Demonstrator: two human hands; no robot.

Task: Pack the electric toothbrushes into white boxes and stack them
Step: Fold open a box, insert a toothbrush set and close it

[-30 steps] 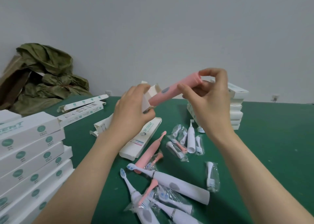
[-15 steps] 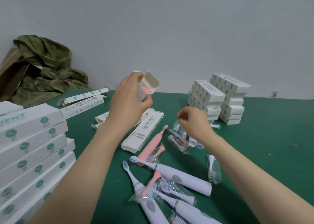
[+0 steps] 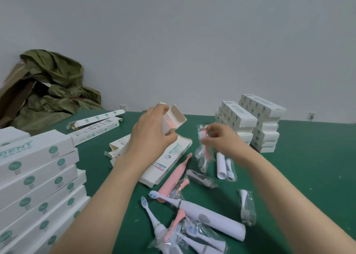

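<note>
Over green table (image 3: 308,167), left hand (image 3: 152,136) around one open box (image 3: 174,117), right hand (image 3: 221,138) around one bagged brush head (image 3: 203,135)

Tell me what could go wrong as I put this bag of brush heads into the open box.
The bag of brush heads dangles limply from your right hand, so it may snag or bunch at the mouth of the open box. Only your left hand holds that box in the air; a push could twist it from your grip.
</note>
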